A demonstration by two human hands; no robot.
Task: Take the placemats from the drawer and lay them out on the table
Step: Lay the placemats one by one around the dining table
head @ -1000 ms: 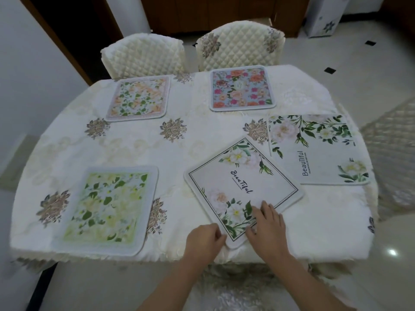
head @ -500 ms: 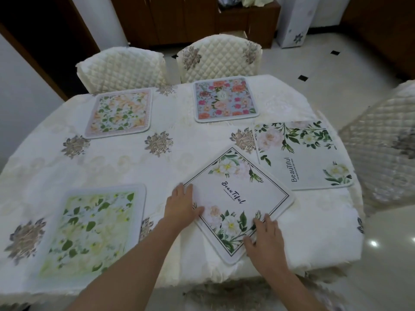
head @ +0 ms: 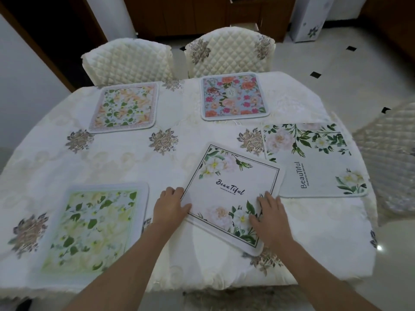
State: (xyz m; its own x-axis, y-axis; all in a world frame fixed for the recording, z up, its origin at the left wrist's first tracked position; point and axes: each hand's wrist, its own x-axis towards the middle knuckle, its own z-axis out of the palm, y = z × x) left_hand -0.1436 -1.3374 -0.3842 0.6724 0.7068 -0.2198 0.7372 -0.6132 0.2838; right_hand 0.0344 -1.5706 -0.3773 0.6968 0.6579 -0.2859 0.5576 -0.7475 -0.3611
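Both hands are flat on the near "Beautiful" placemat (head: 232,194), which sits skewed on the table (head: 125,160): left hand (head: 170,206) on its left corner, right hand (head: 269,217) on its near-right edge, fingers straight and loosely together, not gripping. Left of that lies a green leafy placemat (head: 94,227), and to the right a second "Beautiful" placemat (head: 314,160), its corner just under the skewed one. Farther back are an orange floral placemat (head: 124,107) and a pink floral placemat (head: 233,95), with two quilted chairs (head: 229,52) behind.
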